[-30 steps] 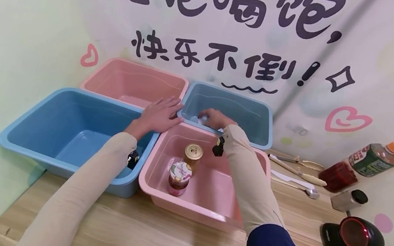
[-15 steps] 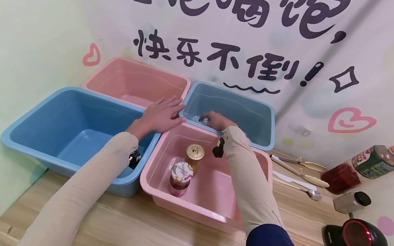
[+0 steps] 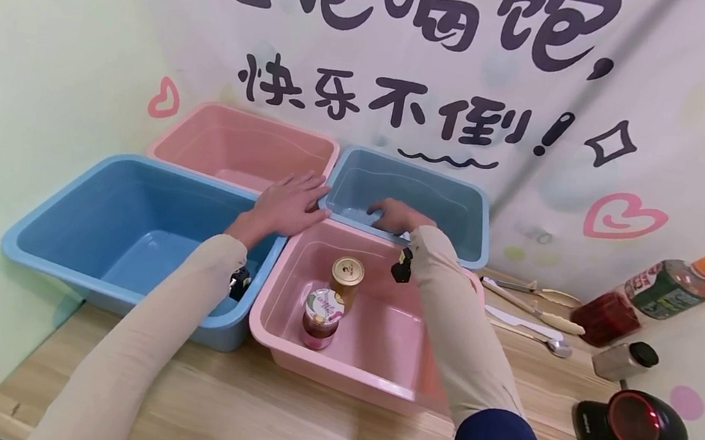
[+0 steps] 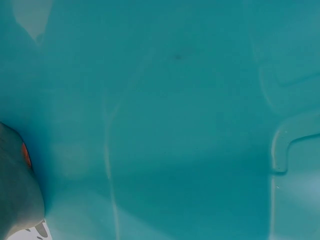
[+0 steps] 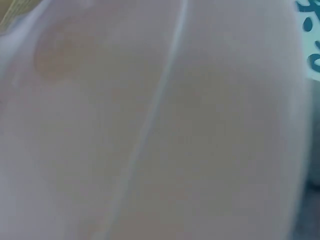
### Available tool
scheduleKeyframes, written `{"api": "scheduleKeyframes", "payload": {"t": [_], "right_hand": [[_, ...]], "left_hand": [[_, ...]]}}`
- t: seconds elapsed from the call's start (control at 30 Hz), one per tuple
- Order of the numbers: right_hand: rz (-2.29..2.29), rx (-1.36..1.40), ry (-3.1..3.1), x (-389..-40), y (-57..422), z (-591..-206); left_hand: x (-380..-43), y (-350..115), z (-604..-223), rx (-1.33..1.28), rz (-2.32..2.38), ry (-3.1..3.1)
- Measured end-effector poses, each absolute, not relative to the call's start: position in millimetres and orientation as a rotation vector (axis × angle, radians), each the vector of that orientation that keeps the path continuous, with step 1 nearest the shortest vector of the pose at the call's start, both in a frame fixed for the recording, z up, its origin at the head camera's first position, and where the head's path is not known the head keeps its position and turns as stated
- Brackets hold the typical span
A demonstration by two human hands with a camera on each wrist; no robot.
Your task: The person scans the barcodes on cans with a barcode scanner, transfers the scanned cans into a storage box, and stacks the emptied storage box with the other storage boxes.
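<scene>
In the head view my left hand rests with spread, straight fingers where the bin rims meet. My right hand reaches into the back blue bin, its fingers bent downward. Something pale shows beneath that hand, too small and covered to identify; whether the fingers grip it I cannot tell. The front pink bin, under the right forearm, contains a gold-lidded jar and a jar with a patterned white lid. The left wrist view is filled by blue bin wall, the right wrist view by blurred pink wall.
A large blue bin stands at left, a pink bin behind it. To the right lie tongs, a white knife and a spoon. Beyond are a sauce bottle, a black-capped jar and a black scanner.
My right hand has shifted slightly to the right inside the back blue bin, its forearm moving with it. My left hand has stayed in place.
</scene>
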State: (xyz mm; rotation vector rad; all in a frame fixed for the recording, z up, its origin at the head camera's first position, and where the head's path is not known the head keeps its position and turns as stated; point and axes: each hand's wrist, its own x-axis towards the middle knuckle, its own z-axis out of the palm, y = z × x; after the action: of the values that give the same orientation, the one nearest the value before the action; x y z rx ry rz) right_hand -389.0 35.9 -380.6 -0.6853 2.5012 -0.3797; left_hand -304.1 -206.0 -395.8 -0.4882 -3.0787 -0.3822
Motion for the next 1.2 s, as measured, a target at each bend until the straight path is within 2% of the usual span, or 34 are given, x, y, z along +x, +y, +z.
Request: {"api": "scheduleKeyframes", "payload": {"t": [0.6,1.2], "right_hand": [[-0.443,-1.074,2.572,-344.6,66.3,-334.7],[-0.541,-1.283,2.476,-276.6,54.2,-331.8]], "left_hand": [[-302.5,-203.0,-392.9,-0.49,-0.409,-3.078],[-302.9,-202.8,-393.7,-0.495,-0.382,-3.078]]}}
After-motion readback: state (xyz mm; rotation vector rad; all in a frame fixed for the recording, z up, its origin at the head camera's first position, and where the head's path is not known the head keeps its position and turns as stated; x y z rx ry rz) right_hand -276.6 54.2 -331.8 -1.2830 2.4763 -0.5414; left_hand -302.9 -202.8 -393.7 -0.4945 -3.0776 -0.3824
